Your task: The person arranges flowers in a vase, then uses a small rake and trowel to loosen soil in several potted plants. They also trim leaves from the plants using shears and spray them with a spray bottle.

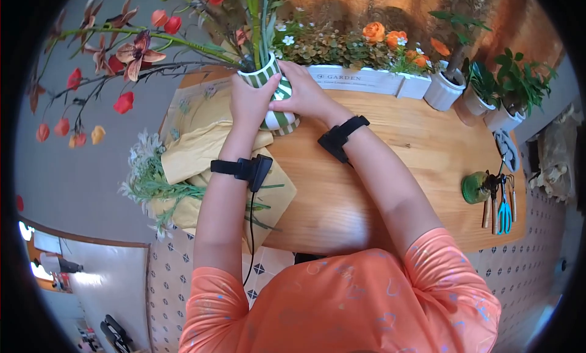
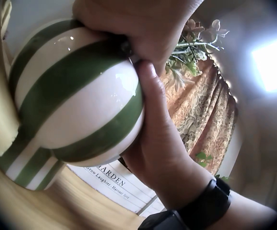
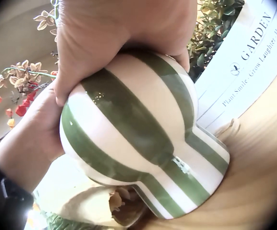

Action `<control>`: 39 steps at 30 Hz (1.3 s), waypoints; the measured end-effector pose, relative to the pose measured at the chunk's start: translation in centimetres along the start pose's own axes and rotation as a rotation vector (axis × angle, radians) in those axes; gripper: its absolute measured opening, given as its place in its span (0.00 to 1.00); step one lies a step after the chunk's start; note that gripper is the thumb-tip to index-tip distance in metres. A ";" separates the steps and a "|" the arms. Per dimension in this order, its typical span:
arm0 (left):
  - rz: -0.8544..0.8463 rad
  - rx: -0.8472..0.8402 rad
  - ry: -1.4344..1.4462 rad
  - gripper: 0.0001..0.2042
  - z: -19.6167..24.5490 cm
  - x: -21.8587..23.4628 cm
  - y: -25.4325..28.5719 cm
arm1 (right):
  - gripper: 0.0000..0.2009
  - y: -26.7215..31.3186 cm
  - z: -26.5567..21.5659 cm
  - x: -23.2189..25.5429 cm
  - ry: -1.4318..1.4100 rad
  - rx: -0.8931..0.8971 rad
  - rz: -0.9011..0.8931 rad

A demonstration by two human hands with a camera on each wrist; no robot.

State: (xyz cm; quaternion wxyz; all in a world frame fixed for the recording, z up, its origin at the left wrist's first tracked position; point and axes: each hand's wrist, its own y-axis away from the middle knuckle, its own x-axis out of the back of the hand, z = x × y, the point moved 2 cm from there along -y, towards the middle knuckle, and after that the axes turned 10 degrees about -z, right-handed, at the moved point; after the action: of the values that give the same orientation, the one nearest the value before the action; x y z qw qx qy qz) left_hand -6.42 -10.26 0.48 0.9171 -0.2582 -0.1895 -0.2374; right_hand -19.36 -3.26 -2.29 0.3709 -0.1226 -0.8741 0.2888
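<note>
A green-and-white striped vase [image 1: 282, 122] with a round body stands at the left back of the wooden table, its foot right at the tabletop in the right wrist view. Long stems with red buds and brownish flowers [image 1: 137, 55] rise from its mouth and lean left. My left hand [image 1: 250, 101] grips the vase's upper body from the left. From the other side my right hand [image 1: 305, 95] holds it, the thumbs close together on the near face. The right wrist view shows the striped body [image 3: 124, 115] under my right palm; the far fingers are hidden.
Yellow wrapping paper [image 1: 195, 148] and pale flowers [image 1: 149, 170] lie left of the vase. A white planter box [image 1: 360, 79] and several potted plants [image 1: 445, 92] line the back edge. At right are a green glass bottle [image 1: 473, 188], teal scissors [image 1: 504, 216] and small tools.
</note>
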 end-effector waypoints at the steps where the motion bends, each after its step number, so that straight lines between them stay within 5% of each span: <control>1: 0.061 0.046 -0.123 0.33 0.3 -0.3 0.0 | 0.45 0.2 0.2 0.0 0.008 -0.008 0.014; 7: 0.062 0.007 -0.126 0.32 -0.1 -0.3 -0.6 | 0.45 0.6 0.7 -0.3 -0.016 -0.045 0.035; 10: -0.116 -0.122 0.003 0.20 0.0 0.1 -1.0 | 0.43 0.7 -0.2 -0.3 -0.013 -0.036 0.078; 16: -0.417 -0.123 0.084 0.13 0.1 1.2 -1.7 | 0.40 3.2 -1.8 0.7 0.047 -0.086 0.038; 19: -0.415 -0.127 0.080 0.18 -3.1 1.8 -3.3 | 0.37 6.1 -2.8 1.2 0.154 -0.109 0.002; 21: -0.359 -0.108 0.122 0.20 -3.6 1.8 -3.2 | 0.34 7.3 -3.9 2.4 0.016 -0.309 -0.237; 25: -0.250 -0.117 0.029 0.20 -3.4 1.1 -2.8 | 0.27 11.6 -6.7 4.7 0.059 -0.268 -0.318; 31: -0.174 -0.173 -0.037 0.22 -4.3 1.0 -3.0 | 0.22 22.6 -11.7 9.4 -0.200 -0.264 -0.129; 33: -0.152 -0.239 0.022 0.23 -5.1 0.8 -3.0 | 0.24 26.9 -13.6 12.2 -0.198 -0.413 -0.185; 39: -0.139 -0.155 -0.002 0.27 -4.9 0.8 -1.3 | 0.20 39.7 -18.5 20.6 -0.107 -0.875 0.254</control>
State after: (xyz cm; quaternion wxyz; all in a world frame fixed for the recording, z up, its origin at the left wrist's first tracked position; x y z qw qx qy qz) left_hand -5.38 -14.26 -2.56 0.8755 -0.3150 -0.1890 -0.3140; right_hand -20.33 45.12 -3.76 0.2002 -0.3589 -0.9098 -0.0582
